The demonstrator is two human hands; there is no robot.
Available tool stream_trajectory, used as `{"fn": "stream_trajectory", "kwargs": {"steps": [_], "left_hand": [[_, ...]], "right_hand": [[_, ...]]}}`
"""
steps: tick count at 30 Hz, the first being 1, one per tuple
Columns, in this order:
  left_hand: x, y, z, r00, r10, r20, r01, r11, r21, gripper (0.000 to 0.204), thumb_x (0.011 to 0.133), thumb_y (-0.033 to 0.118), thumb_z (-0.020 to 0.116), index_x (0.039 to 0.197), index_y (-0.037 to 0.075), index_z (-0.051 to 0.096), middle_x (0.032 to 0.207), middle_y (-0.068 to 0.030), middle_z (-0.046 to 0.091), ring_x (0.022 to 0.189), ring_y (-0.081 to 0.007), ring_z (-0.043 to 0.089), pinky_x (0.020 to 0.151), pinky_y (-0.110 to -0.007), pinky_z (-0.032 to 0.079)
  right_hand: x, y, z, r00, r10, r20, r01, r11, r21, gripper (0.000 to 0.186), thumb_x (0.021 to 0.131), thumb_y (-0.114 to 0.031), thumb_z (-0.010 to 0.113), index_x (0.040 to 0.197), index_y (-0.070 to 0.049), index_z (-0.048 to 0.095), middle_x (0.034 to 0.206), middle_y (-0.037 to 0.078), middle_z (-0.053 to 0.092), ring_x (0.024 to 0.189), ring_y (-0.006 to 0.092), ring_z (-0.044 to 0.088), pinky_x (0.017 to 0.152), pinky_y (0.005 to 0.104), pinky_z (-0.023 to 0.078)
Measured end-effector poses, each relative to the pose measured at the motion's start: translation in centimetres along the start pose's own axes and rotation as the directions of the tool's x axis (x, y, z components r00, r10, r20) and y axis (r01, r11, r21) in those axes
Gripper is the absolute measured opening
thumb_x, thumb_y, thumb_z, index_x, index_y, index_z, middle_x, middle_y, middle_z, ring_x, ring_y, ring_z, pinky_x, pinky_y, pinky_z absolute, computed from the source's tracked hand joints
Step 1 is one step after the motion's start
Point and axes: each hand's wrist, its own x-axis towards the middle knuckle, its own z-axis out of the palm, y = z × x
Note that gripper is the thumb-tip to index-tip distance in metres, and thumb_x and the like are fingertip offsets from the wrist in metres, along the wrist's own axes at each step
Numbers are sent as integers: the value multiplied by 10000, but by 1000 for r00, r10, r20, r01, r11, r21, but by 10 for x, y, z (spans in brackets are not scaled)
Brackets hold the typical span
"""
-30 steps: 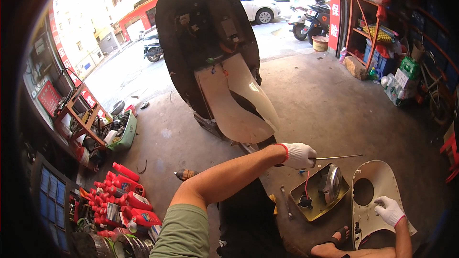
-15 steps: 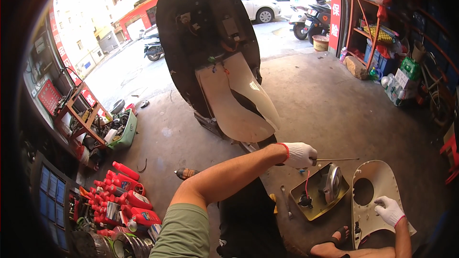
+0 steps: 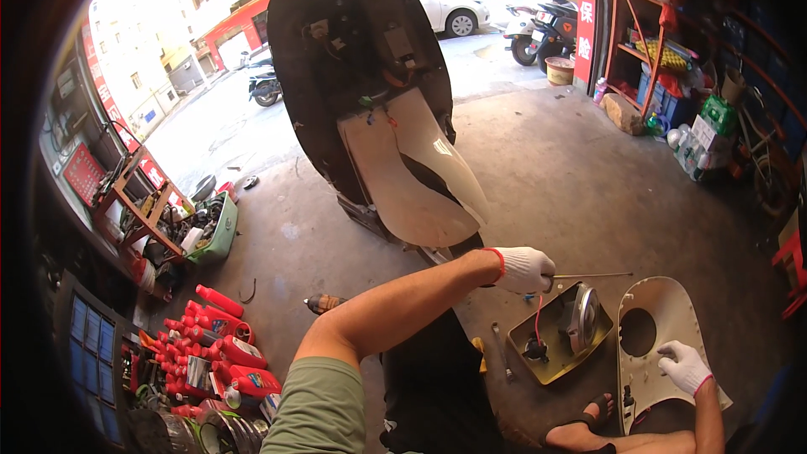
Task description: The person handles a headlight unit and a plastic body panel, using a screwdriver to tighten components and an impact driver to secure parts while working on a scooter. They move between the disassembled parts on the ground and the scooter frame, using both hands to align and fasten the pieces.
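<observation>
My left hand (image 3: 525, 271), in a white knit glove with a red cuff, is closed round a screwdriver (image 3: 593, 276). Its long thin shaft points right, while the handle is hidden in the glove. Just below lies a yellowish tray-like housing (image 3: 546, 381) holding a round metal-rimmed lamp (image 3: 586, 319) and a black fitting (image 3: 535, 349). A red wire (image 3: 539, 313) rises from the fitting towards the left hand. Over a cream panel (image 3: 668, 303) with a round hole, my gloved right hand (image 3: 685, 367) has its fingers curled together. Whatever they hold, if anything, cannot be made out.
Ahead stands a large black scooter body shell (image 3: 361, 50) with a white curved panel (image 3: 412, 202). Red bottles (image 3: 223, 345) crowd the left floor beside a green bin (image 3: 220, 240). A wrench (image 3: 502, 353) and a power tool (image 3: 326, 303) lie nearby. Shelves (image 3: 647, 50) line the right.
The whole view has shifted slightly. Both hands stay closed in nearly the same places, and the screwdriver remains in the left hand.
</observation>
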Motion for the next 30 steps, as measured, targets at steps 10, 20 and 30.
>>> {"fn": "stream_trajectory", "kwargs": {"steps": [10,20,30], "left_hand": [[-7,1,2,1000,22,-6,-22,1000,-16,247,931,226,532,982,5,631,812,-159,652,754,-273,635,725,-390,498],[-4,23,3,998,39,45,-42,997,57,217,943,202,583,1003,5,652,824,-199,660,745,-323,642,716,-403,512],[26,45,15,979,96,178,-131,972,195,152,887,107,565,939,-2,657,871,-201,680,826,-392,665,733,-432,533]], "right_hand": [[4,14,8,1000,18,-5,-19,997,-81,394,858,-151,645,1176,81,633,1017,226,729,905,243,727,816,334,563],[34,44,-6,996,9,85,42,817,-575,444,939,-347,544,1193,16,578,1172,278,617,1098,438,592,982,486,464],[80,96,-5,953,240,185,-118,857,-502,513,908,-426,561,1229,-30,615,1165,228,665,1126,388,615,986,459,473]]}}
